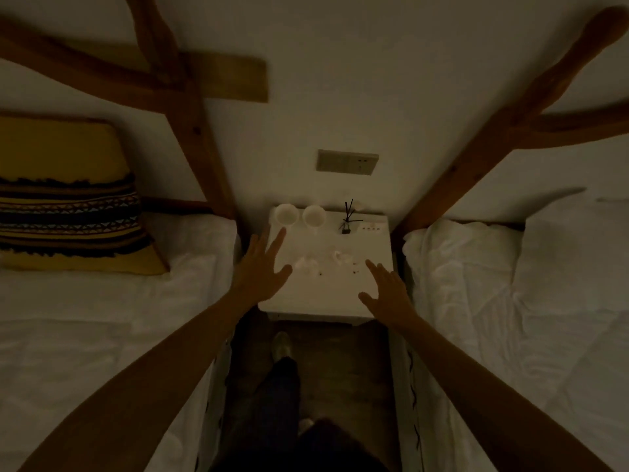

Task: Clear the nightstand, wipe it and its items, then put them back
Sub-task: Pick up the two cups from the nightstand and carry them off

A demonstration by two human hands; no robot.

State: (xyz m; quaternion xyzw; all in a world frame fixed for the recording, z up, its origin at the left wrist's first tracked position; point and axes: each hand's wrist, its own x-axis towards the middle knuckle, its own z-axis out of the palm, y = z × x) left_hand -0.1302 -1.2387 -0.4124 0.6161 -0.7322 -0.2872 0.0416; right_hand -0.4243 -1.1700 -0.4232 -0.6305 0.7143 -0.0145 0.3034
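Observation:
A small white nightstand (326, 294) stands between two beds in dim light. At its back left sit two white cups (287, 213) (313, 215). A dark reed diffuser (347, 223) with black sticks stands at the back, right of the cups. Crumpled white bits (340, 257) and small dark specks lie mid-top. My left hand (262, 267) hovers over the left side, fingers spread, holding nothing. My right hand (386, 289) hovers over the right front part, fingers straight, also empty.
White-sheeted beds flank the nightstand, the left bed (102, 318) and the right bed (510, 301). A yellow patterned pillow (68, 206) leans at the left headboard. A wall socket plate (347, 161) sits above the nightstand. My legs and shoe (280, 345) fill the narrow dark floor gap.

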